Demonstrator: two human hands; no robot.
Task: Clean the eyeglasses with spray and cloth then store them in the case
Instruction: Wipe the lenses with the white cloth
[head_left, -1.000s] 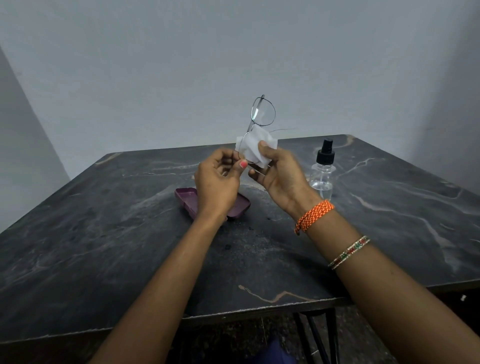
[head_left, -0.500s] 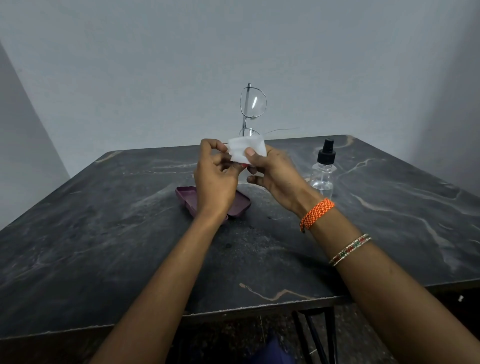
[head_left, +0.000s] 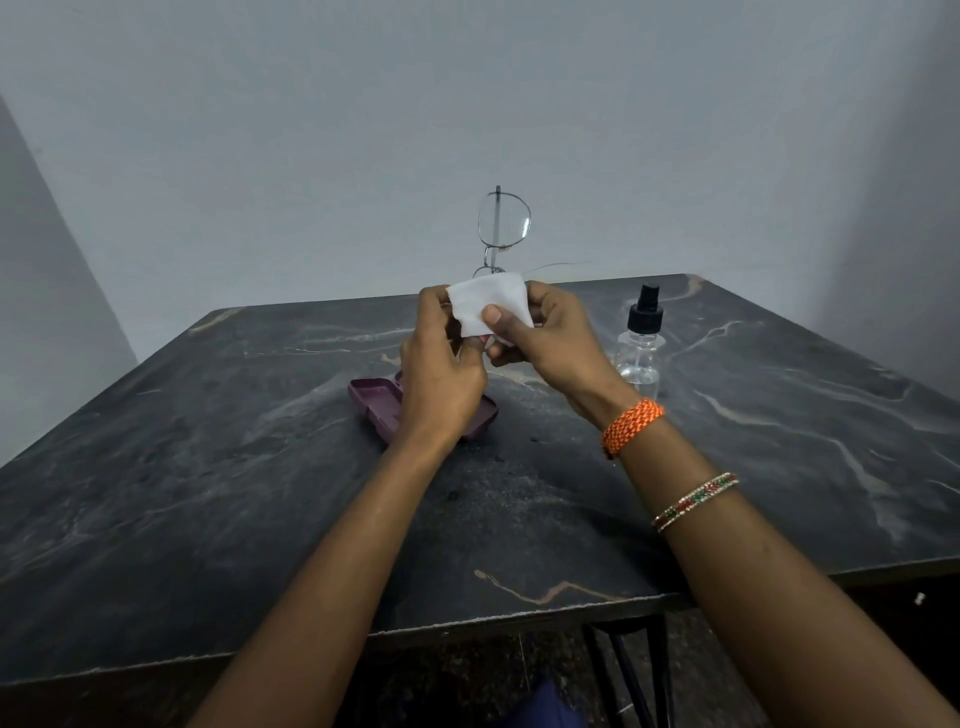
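Cloth (head_left: 488, 306) has slid up over the lower lens since a moment ago; the right hand (head_left: 550, 338) pinches it there, the left hand (head_left: 441, 374) grips the glasses (head_left: 504, 221), thin wire frame held upright above the table (head_left: 208, 467).

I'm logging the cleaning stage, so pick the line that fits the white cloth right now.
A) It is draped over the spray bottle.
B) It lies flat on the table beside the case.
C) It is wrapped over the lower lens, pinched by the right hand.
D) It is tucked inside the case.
C: the white cloth covers the lower lens of the eyeglasses, with the right hand thumb pressing it.
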